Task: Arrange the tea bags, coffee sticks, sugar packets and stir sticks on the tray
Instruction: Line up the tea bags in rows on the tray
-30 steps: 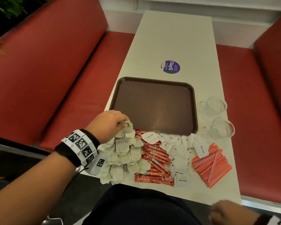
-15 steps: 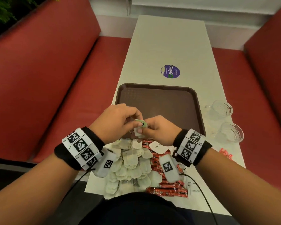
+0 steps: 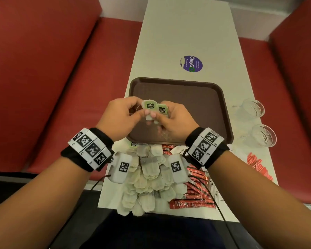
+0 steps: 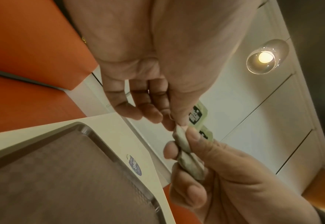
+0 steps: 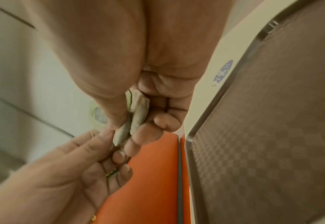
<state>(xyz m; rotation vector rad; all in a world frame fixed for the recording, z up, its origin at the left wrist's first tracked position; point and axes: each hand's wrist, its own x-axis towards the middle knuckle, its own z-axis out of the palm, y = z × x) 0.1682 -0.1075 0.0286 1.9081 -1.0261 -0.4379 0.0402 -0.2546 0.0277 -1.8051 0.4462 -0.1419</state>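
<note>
Left hand: the left hand is raised over the near edge of the tray, at the centre of the head view; thumb and forefinger pinch the top of the held tea bags, the other fingers loosely curled.
Right hand: the right hand meets it from the right, its fingers wrapped round the lower part of the same small bundle, thumb pressed on the front.
Held tea bags: two green tags with dark labels stick up side by side between the two hands; the pale bags bunch below them, seen edge-on from the left wrist and the right wrist.
Tray: the brown tray lies in the middle of the head view, its textured floor bare where it shows.
Tea bag pile: a heap of pale tea bags lies on the table's near end, lower centre, under the wrists.
Coffee sticks: red coffee sticks lie just right of the pile, partly tucked under it.
Sugar packets: a white sugar packet shows near the right wrist; the others are hidden.
Stir sticks: red stir sticks lie at the right edge of the table.
Glasses: two clear glasses stand right of the tray.
Table: the white table runs to the top of the frame, with a round purple sticker beyond the tray.
</note>
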